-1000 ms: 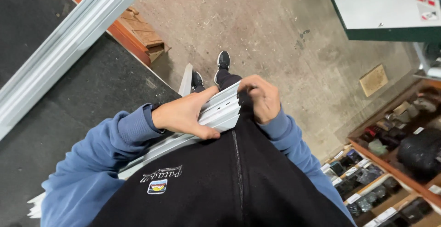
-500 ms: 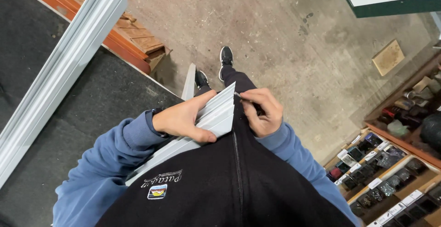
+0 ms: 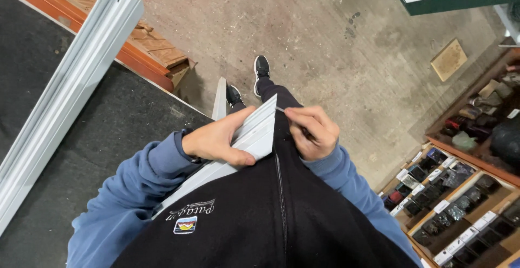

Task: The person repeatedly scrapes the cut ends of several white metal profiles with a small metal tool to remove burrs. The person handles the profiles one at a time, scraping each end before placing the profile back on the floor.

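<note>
The left hand (image 3: 216, 140) clamped the white ribbed profile strip (image 3: 254, 132) against the person's body, its long axis running from the lower left up to a cut end between the hands, where the right hand (image 3: 314, 132), closed around a thin tool (image 3: 283, 109), met that end.

Stained concrete floor (image 3: 336, 46), black mat (image 3: 81, 154) w/ orange-edged bench.
</note>
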